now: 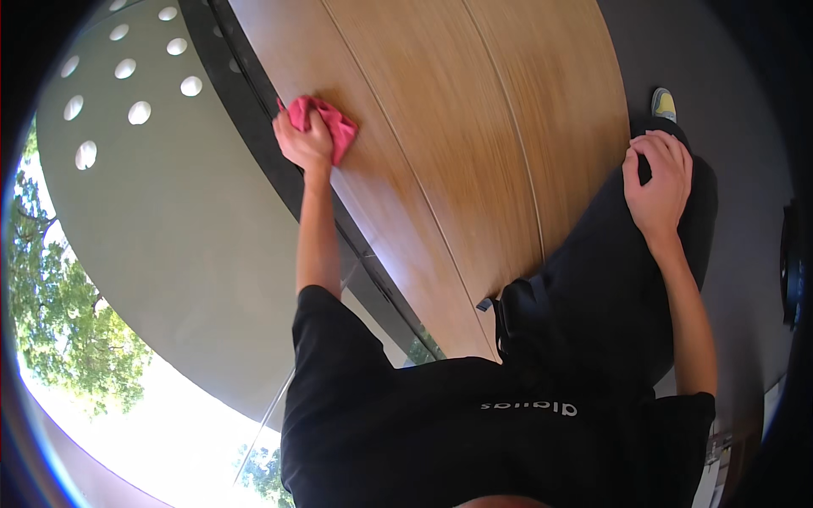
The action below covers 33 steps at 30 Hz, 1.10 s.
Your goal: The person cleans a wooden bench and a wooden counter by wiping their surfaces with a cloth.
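Observation:
My left hand [303,141] holds a bunched red cloth [340,130] against a wood-grain panel [444,114], close to the dark strip [254,95] along the panel's edge. Part of the cloth is hidden under my fingers. My right hand [660,178] rests on my bent knee in dark trousers [591,254]. Nothing is in it, and its thumb stands apart from the curved fingers.
Thin grooves [419,178] run along the wood panel. A pale surface with round white spots [184,209] lies left of the dark strip, with trees [76,317] beyond. A shoe [664,105] stands on the grey floor [711,95]. A black pouch [527,305] hangs at my waist.

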{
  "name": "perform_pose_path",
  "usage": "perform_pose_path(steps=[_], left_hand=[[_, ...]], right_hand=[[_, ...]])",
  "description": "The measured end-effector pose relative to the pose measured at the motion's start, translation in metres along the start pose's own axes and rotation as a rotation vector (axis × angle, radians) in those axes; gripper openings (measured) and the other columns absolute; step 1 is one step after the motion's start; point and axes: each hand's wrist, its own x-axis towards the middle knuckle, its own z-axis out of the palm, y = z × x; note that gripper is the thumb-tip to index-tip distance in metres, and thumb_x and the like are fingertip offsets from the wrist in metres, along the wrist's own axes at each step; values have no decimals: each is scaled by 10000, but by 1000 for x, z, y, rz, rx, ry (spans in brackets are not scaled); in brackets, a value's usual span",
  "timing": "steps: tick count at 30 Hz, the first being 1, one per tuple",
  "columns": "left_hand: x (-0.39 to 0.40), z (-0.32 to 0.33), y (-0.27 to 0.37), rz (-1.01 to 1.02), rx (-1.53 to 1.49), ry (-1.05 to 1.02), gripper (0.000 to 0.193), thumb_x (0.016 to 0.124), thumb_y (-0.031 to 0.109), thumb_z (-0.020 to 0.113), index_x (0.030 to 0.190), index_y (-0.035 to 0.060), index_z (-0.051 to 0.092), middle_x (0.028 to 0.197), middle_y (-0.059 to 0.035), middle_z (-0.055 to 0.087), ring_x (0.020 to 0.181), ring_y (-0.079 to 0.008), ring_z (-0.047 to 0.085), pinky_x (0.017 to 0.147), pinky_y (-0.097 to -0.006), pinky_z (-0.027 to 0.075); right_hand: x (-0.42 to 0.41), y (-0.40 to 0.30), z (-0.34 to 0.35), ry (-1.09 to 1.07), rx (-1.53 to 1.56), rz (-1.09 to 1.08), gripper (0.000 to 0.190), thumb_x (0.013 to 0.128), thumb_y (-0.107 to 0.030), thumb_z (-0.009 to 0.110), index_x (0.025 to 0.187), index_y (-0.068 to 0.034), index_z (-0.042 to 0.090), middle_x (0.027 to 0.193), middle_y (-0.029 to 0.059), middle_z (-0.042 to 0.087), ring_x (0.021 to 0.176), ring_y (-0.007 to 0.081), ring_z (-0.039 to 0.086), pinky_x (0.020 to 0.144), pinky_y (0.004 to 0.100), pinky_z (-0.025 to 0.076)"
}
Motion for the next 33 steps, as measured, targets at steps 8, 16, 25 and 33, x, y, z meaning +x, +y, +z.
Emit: perform_pose_path(steps=[8, 16, 25, 33], left_hand=[[153, 77, -11, -186, 140, 69, 442, 747, 419, 600, 847, -8, 658, 880, -219, 673, 869, -399, 650, 780, -490, 506], [159, 74, 32, -430, 310, 47, 543, 789, 474, 617, 1004, -23, 575, 1043, -230, 604, 968, -402, 620, 790, -512, 521], [99, 78, 153, -336, 240, -18, 709, 762, 443, 694, 1176, -93, 486, 1096, -246, 556, 994, -401, 589, 816, -488, 510], [16, 75, 327, -4, -68, -4, 497, 669, 363, 767, 942, 20, 533, 1002, -189, 561, 905, -369, 580, 731, -481, 505]], right_hand=[[9, -5, 5, -49, 11, 35, 38, 767, -95, 628, 786, -64, 616, 877, 29, 644, 1005, 222, 594, 995, 405, 381], [8, 2, 3, 40, 56, 57, 71, 739, -111, 635, 714, -55, 600, 807, 52, 631, 935, 226, 588, 989, 412, 394], [-1, 18, 5, 128, 139, 24, 119, 731, -133, 628, 651, -58, 582, 721, 61, 610, 878, 226, 577, 957, 393, 406], [-9, 23, 1, 180, 165, -27, 148, 749, -139, 610, 638, -47, 582, 728, 75, 622, 867, 230, 584, 941, 377, 412]])
